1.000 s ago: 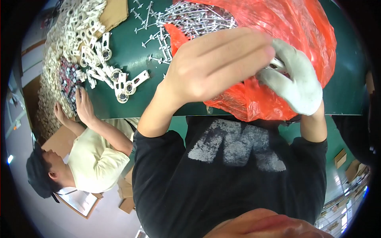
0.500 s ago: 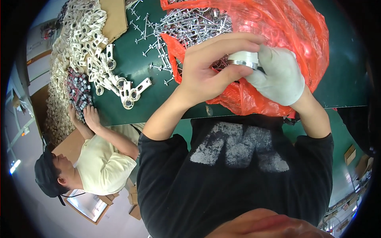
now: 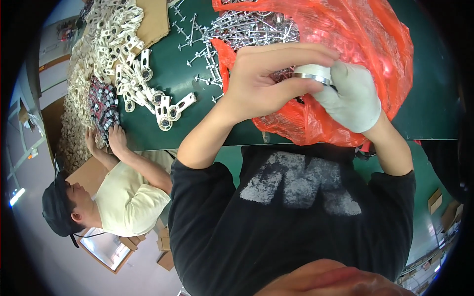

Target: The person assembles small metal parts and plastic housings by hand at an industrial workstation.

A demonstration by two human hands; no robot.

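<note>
The bare left hand and the right hand in a pale cloth glove pinch the same thing: 1 white round part with a shiny silver band. It is just above and right of the middle of the frame. The left thumb is below it and the fingers are above it. The right hand grips its right end. Under both hands lies a crinkly red plastic bag. Thin silver metal rods fill the bag's open side, at the top of the frame. More rods lie on the dark green table. White plastic pieces with rings lie in the upper left, near 2 hands of another person.
</note>
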